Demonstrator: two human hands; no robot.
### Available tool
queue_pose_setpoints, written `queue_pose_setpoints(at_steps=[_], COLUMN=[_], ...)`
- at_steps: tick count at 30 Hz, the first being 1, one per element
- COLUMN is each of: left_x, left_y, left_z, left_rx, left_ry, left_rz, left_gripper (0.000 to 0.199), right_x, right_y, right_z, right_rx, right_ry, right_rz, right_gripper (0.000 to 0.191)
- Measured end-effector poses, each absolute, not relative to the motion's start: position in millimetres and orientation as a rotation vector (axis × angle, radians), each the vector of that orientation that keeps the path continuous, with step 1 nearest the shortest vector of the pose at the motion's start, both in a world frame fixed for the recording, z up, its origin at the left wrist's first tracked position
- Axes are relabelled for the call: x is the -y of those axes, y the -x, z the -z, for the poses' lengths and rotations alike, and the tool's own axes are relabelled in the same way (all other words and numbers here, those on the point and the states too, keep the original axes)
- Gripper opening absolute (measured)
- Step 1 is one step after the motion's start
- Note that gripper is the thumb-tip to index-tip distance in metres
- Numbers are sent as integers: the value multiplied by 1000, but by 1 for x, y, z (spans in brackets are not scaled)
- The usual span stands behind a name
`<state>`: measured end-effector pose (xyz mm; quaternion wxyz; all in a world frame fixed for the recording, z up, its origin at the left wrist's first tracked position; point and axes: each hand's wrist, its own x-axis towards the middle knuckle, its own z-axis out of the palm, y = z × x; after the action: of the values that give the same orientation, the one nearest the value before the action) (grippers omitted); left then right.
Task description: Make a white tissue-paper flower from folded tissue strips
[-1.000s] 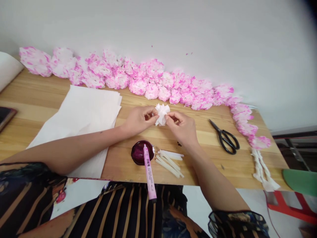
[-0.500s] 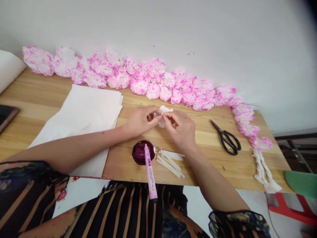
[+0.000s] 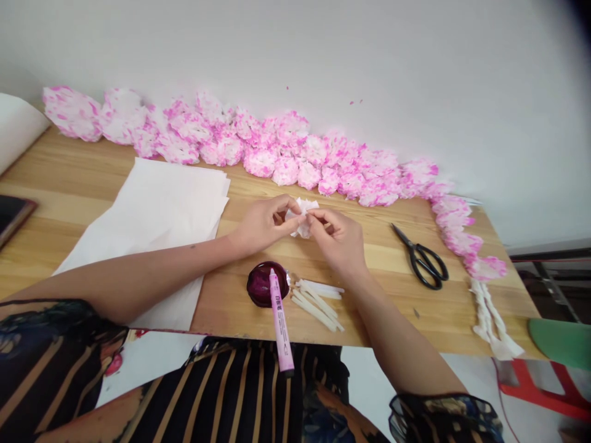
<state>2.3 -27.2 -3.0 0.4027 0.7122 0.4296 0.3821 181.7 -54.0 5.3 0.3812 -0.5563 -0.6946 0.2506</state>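
Between my hands, over the middle of the table, is a small crumpled white paper flower (image 3: 305,229) with ruffled edges. My left hand (image 3: 266,223) pinches it from the left with thumb and forefinger. From the other side my right hand (image 3: 339,239) holds it between its fingertips, which partly cover its centre. Nearer me, a pink glue tube (image 3: 279,320) leans across a dark purple dish (image 3: 258,284), its nozzle over the dish and its black end past the table edge. Several thin off-white sticks (image 3: 316,307) lie to the right of the dish.
Pink-and-white paper flowers (image 3: 286,169) line the back along the wall and curve down the right side. White sheets (image 3: 170,197) are stacked at left, with a dark phone-like object (image 3: 16,215) beyond. Black scissors (image 3: 422,258) and twisted white paper strips (image 3: 489,320) lie at right.
The white paper between my fingers has turned a little and looks more spread and ruffled. My right fingers have shifted slightly; the left hand stays nearly in place.
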Motion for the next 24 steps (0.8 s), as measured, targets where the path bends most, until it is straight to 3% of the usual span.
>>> queue_pose_setpoints(at_steps=[6, 14, 20, 24], left_x=[27, 25, 29, 28], left_y=[-3, -2, -2, -4], left_z=[5, 10, 7, 7], left_rx=[-1091, -1055, -1069, -1014], left_ry=[-1832, -1734, -1942, -1900], left_rz=[-964, -982, -921, -946], left_gripper=[12, 12, 16, 15], right_x=[53, 47, 51, 53], right_y=[-181, -186, -182, -181], right_z=[-3, -6, -11, -10], right_rx=[1816, 1625, 1878, 1909], right_ry=[1411, 1470, 1461, 1407], right_rz=[-587, -845, -407, -348], right_gripper=[21, 23, 18, 18])
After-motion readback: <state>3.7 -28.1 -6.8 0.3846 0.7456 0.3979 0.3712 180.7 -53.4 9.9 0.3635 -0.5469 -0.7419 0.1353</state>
